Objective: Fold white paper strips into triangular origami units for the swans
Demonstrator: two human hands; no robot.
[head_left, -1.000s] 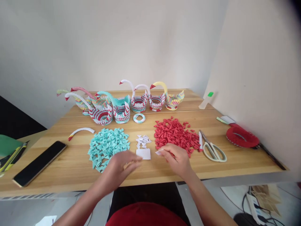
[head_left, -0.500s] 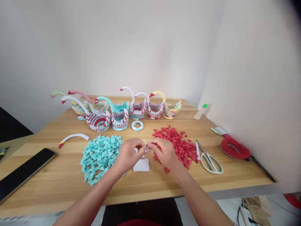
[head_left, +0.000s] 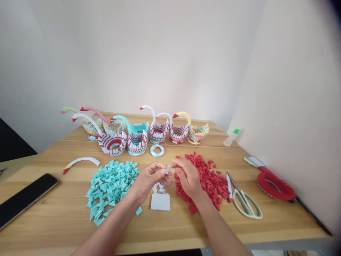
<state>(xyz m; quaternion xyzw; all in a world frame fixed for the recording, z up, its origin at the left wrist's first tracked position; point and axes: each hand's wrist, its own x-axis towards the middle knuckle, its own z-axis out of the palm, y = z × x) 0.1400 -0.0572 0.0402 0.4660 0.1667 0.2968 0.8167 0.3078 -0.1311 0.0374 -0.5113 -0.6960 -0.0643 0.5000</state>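
Note:
My left hand (head_left: 151,178) pinches a small folded white paper piece (head_left: 168,169) between thumb and fingers, above the middle of the table. My right hand (head_left: 188,176) has its thumb and forefinger closed together at the right edge of that paper. Below the hands are several folded white triangles (head_left: 161,186), partly hidden by my left hand. In front of them lies a stack of white paper slips (head_left: 160,202). A pile of turquoise folded triangles (head_left: 113,185) spreads left of my left hand. On the right, red folded triangles (head_left: 210,181) lie partly behind my right hand.
Several folded-paper swans (head_left: 113,144) stand at the back, with a turquoise-and-white ring (head_left: 157,150) before them. A white swan neck (head_left: 82,160) and a phone (head_left: 29,199) lie left. Scissors (head_left: 246,201), a red paper piece (head_left: 275,184) and a green-capped bottle (head_left: 231,138) are right.
My hands have turned slightly and the left fingers have opened out, showing the white paper piece between them. The view has tilted and shifted, so the white slips and triangles show more fully.

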